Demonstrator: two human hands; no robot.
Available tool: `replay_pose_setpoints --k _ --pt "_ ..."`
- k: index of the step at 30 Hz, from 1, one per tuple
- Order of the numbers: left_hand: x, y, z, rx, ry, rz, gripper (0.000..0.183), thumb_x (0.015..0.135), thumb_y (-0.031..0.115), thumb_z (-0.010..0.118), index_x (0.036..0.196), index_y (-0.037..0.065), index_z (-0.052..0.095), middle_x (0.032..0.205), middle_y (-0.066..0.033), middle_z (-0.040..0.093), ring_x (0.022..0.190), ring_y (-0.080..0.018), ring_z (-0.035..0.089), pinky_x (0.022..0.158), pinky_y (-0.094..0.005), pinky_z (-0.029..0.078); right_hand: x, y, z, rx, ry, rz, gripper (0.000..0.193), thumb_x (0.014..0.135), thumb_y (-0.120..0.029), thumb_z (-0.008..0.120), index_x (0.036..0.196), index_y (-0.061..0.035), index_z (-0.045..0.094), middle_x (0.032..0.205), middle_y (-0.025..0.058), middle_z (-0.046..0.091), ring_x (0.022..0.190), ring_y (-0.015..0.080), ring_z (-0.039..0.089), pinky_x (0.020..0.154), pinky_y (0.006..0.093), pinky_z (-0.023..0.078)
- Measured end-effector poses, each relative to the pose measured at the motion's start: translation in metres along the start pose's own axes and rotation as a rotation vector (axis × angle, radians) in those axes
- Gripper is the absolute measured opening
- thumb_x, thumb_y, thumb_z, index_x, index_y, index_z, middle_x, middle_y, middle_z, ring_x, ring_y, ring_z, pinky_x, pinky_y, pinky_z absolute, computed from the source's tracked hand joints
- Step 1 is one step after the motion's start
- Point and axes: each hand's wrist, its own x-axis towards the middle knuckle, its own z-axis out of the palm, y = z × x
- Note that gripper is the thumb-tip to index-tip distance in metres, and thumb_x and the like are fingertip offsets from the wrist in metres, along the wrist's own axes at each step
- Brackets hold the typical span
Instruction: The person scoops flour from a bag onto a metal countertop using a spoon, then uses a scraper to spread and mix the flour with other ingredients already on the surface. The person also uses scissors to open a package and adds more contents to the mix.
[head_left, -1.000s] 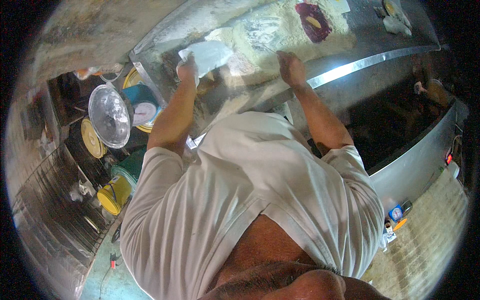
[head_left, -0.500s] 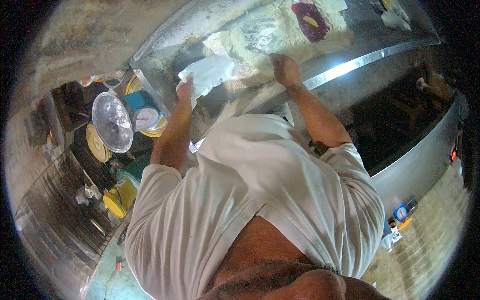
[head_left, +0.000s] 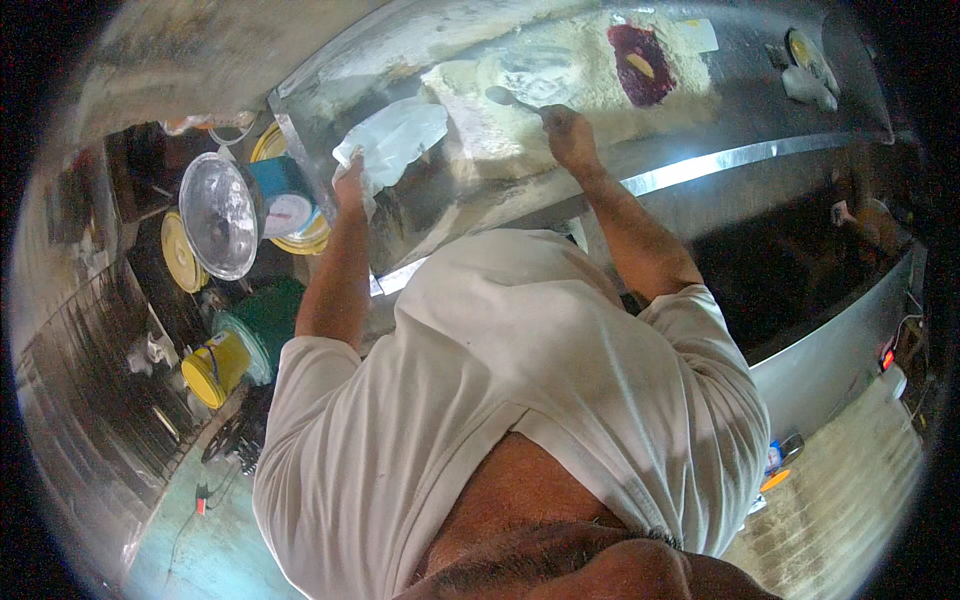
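Note:
My left hand [head_left: 350,180] is closed on the edge of a thin, whitish plastic bag [head_left: 398,138], which spreads out above the worktop. In my right hand [head_left: 571,138] a spoon [head_left: 503,97] is gripped by its handle, its bowl pointing left over the pale powder [head_left: 535,75]. That powder, which looks like flour, lies in a broad heap on the metal worktop [head_left: 340,105]. Farther right, a dark red patch [head_left: 625,45] sits in the powder with a yellowish piece [head_left: 641,66] on it.
To the left stand a large clear bowl [head_left: 218,215], a blue scale [head_left: 285,185], yellow lids [head_left: 183,252] and a yellow bucket [head_left: 215,372]. A white plastic bag [head_left: 808,88] lies at the worktop's far right. A shiny metal edge [head_left: 720,160] runs along its front.
My left hand has drawn the bag a little left, away from the powder. The spoon in my right hand has lifted and now shows its bowl clearly. The whole view has shifted slightly.

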Motion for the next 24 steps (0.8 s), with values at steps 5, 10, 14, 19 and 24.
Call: replay_pose_setpoints --k 5,10,14,19,24 --pt "-0.007 -0.009 0.019 0.035 0.003 -0.010 0.028 0.090 0.025 0.070 0.106 0.002 0.066 0.084 -0.0043 0.066 0.064 -0.0163 0.061 0.056 -0.0319 0.049 0.017 -0.017 0.020 0.529 0.055 0.153 0.025 0.099 -0.023 0.054 0.095 -0.0018 0.065 0.079 0.0098 0.063 0.071 0.0176 0.057 0.067 0.0346 0.047" --pt "-0.015 0.007 0.068 0.177 0.052 0.054 0.026 0.085 0.026 0.071 0.093 0.001 0.067 0.078 -0.0046 0.066 0.065 -0.0181 0.061 0.059 -0.0352 0.048 0.022 -0.014 0.070 -0.160 -0.126 -0.266 0.021 0.095 -0.016 0.046 0.092 0.0010 0.058 0.084 0.0200 0.067 0.078 0.0388 0.067 0.074 0.0458 0.054" --pt "-0.024 0.026 0.080 0.624 0.161 0.165 0.034 0.080 0.031 0.073 0.091 0.000 0.066 0.074 -0.0109 0.065 0.067 -0.0208 0.063 0.064 -0.0364 0.050 0.010 -0.038 0.073 -0.302 -0.164 -0.183 0.016 0.091 -0.015 0.052 0.090 -0.0002 0.058 0.083 0.0216 0.065 0.076 0.0409 0.068 0.066 0.0494 0.055" --pt "-0.033 0.040 0.089 0.713 0.218 0.290 0.041 0.080 0.037 0.072 0.092 -0.002 0.065 0.083 -0.0176 0.068 0.077 -0.0287 0.067 0.072 -0.0408 0.051 0.021 -0.029 0.079 -0.331 -0.298 -0.421 0.014 0.090 -0.015 0.054 0.094 -0.0013 0.056 0.082 0.0206 0.064 0.070 0.0398 0.067 0.062 0.0498 0.055" --pt "-0.015 0.022 0.058 0.829 0.307 0.322 0.044 0.082 0.041 0.071 0.093 -0.002 0.065 0.090 -0.0230 0.068 0.087 -0.0386 0.067 0.078 -0.0470 0.049 0.021 -0.049 0.069 0.010 -0.074 -0.172 0.017 0.094 -0.018 0.052 0.099 -0.0032 0.059 0.083 0.0190 0.065 0.073 0.0369 0.067 0.068 0.0468 0.055"
